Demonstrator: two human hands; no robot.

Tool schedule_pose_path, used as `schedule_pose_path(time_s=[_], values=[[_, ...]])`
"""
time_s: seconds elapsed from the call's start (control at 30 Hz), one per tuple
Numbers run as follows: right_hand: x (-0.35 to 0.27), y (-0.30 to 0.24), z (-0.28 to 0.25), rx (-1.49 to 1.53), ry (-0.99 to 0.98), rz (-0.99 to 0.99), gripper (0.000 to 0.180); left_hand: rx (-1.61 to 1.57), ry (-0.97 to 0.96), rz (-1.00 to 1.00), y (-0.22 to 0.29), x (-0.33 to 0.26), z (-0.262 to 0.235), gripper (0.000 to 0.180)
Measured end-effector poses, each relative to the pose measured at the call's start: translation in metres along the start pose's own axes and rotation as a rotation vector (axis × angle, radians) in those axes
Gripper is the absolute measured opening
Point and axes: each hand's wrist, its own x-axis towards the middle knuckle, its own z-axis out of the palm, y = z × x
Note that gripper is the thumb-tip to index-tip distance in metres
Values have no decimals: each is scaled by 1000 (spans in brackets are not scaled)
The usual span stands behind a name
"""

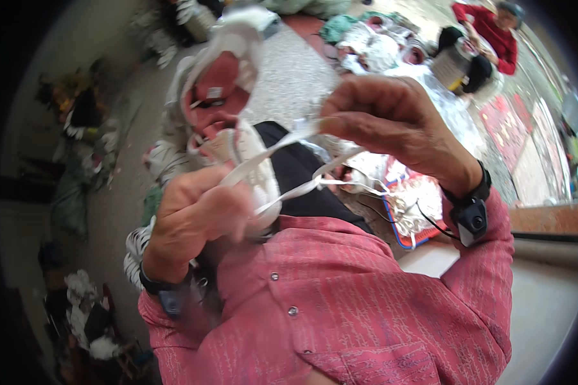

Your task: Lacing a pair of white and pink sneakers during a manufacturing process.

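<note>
- Shoelace (268,154), white and flat, is running between the two hands, above the lap; I am seeing a second strand hanging below it, loosely twisted and reaching toward the right side.
- The right hand (392,120) is pinching one strand between thumb and fingers, raised higher than the other hand.
- The left hand (202,208) is also closing its fingers on the lace, though I am getting some blur there.
- Just behind and beside that left hand, a white sneaker (268,183) with pink lining is lying, its laced front partly covered by the fingers.
- Black cloth (315,192) is covering part of the lap, under the strands.
- To the right, a red basket (422,239) with a blue rim is holding a heap of white laces.
- Farther off, I am viewing piled shoes (379,48) and, beyond them, a person in a red top (507,45) sitting.
</note>
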Motion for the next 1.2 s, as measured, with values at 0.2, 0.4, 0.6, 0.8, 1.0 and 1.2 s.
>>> schedule_pose_path(time_s=[0.2,0.4,0.6,0.8,1.0,1.2], values=[[-5,58,-19,6,-189,367,24,-631,282,506,-12,-118,-65,38],[-24,133,-53,930,-101,165,36,-860,454,797,-34,-218,-130,31],[-50,147,-127,1318,219,30,42,-1064,1309,847,-107,-306,-212,26],[-131,217,-257,1687,568,25,22,-1244,1547,871,-163,-345,-251,38],[-204,270,-345,1392,921,-41,30,-871,1618,760,-172,-355,-246,38],[-201,282,-366,613,876,47,40,-457,1661,756,-135,-365,-234,30]])
